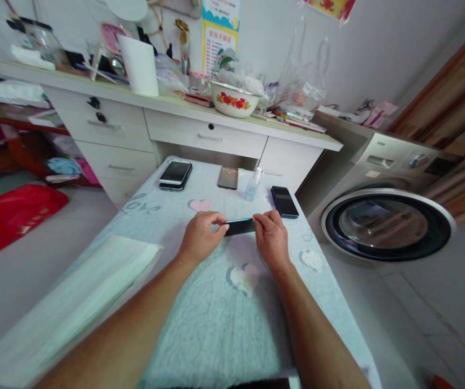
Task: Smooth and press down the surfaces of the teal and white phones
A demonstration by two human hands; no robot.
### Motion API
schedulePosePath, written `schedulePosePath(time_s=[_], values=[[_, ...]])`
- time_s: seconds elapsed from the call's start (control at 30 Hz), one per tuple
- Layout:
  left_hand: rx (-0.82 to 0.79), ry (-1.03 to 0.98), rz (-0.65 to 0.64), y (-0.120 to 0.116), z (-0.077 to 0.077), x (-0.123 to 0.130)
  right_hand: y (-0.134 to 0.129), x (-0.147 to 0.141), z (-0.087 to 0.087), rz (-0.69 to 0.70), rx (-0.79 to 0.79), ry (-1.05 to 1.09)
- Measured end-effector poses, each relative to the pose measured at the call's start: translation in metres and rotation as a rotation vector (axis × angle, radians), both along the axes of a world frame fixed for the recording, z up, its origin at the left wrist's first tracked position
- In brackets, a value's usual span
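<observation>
Item one: a slim dark phone [240,228], held tilted just above the middle of a cloth-covered table [216,324], between both hands. Its left end is pinched between thumb and fingers by the left hand [203,235]; its right end is gripped likewise by the right hand [271,240]. Whether the table cloth is touched by its lower edge cannot be told.

Arranged beyond the hands, from left to right: a stack of phones [175,174], placed near the table's far left corner; a brownish phone case [228,177], laid flat; a clear spray bottle [252,186], stood upright just beside the case; and a blue-edged phone [284,202], laid face up near the right edge.

Along the left side, a pale folded sheet [70,308] is laid; its material cannot be told. Behind the table, a floral bowl [234,101] and a white paper roll [140,67] are set on a desk [297,165]. To the right, a washing machine [402,148] is seen.
</observation>
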State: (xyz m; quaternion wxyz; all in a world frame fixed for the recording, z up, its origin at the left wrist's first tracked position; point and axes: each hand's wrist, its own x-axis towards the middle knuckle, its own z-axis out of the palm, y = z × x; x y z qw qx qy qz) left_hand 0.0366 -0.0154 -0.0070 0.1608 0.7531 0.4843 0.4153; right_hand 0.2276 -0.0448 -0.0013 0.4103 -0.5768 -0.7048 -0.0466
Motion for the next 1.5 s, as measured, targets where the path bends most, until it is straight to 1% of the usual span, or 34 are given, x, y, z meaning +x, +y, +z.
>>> schedulePosePath(time_s=[0.53,0.93,1.5], values=[[-0.013,-0.007,-0.009,-0.0008,0.0020,0.0004,0.0024,0.0057,-0.0010,-0.020,0.007,0.022],[-0.016,-0.011,-0.002,-0.0012,0.0020,0.0005,0.0025,0.0051,-0.0013,-0.011,-0.008,0.070],[-0.005,-0.001,-0.006,0.0001,0.0003,-0.0001,0.0034,0.0048,-0.0021,-0.017,-0.003,0.077]])
